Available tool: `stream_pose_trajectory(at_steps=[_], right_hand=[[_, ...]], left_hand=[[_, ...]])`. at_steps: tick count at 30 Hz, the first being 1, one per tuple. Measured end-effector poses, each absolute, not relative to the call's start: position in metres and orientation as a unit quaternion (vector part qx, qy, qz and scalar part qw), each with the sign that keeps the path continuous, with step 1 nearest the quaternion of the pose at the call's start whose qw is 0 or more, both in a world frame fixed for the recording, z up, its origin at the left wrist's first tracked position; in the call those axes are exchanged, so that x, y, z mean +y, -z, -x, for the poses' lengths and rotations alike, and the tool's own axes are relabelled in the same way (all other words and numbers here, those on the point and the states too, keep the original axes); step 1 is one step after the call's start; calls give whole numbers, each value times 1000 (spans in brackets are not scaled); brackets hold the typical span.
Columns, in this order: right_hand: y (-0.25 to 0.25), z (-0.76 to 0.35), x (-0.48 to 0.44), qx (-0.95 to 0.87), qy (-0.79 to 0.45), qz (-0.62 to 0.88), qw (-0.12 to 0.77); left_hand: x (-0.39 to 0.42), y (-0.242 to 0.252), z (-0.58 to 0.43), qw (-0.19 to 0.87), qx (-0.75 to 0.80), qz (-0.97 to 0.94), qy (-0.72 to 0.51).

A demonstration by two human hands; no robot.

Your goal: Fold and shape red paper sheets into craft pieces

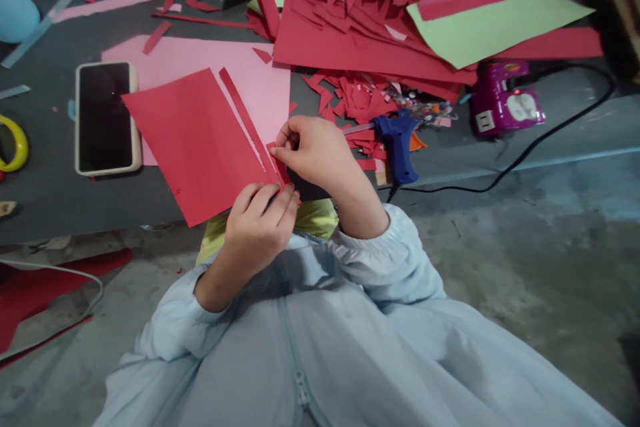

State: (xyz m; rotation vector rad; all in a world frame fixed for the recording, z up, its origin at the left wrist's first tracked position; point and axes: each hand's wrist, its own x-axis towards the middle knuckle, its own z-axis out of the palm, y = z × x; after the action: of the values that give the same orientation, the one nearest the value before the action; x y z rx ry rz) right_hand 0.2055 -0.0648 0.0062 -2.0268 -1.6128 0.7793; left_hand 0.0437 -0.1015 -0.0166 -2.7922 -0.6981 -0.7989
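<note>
A red paper sheet (193, 140) lies aslant at the table's front edge, partly on pink paper (200, 57). Along its right side runs a narrow red paper strip (237, 97), split off by a ragged, whitish torn line. My left hand (260, 220) is closed over the sheet's lower right corner and the strip's near end, fingers bent and pressed down. Just to the right, my right hand (315, 150) pinches a small red end of a strip between thumb and forefinger. How the pinched end joins the paper under my left fingers is hidden.
A phone (105, 120) lies left of the sheet. At right are a blue glue gun (397, 143), small red scraps (360, 97) and a purple box (507, 100) with a black cable (545, 143). Red paper and green paper (495, 27) pile up behind. A yellow handle (17, 143) shows far left.
</note>
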Motion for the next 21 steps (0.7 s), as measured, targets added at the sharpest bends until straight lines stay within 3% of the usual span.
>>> stream_pose_trajectory(at_steps=[21], right_hand=[[-5,-204,-63,-591,-263,733,209]], left_hand=[[-115,35,-28,91,-220,942,235]])
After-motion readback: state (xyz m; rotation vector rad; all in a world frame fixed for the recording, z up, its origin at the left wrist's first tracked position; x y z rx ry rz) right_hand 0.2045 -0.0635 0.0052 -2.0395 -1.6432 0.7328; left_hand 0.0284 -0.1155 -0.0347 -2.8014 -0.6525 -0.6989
